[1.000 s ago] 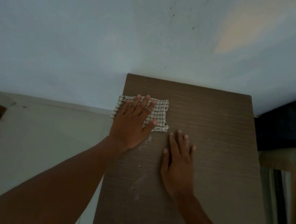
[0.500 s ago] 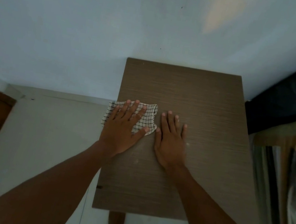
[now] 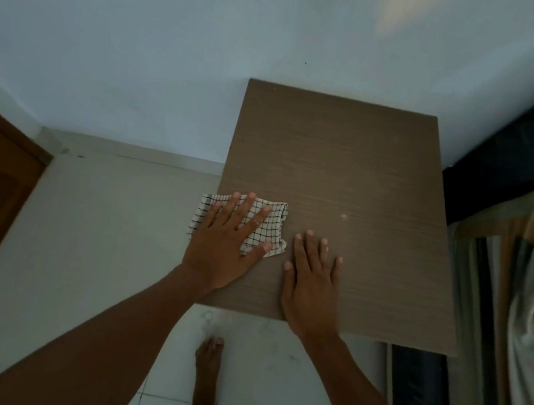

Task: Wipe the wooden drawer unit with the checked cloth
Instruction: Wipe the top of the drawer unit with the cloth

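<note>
Cloth lies on the left edge of the unit top, one corner hanging past the side. Left hand flat on the cloth, fingers spread straight, pressing. Right hand flat on bare wood just beside the cloth, fingers straight, holding nothing. Bare foot on tile below.

No readable text, label, brand, number or sign anywhere

A home bedroom: striped bedding beside the wooden drawer unit, tiled floor.
</note>
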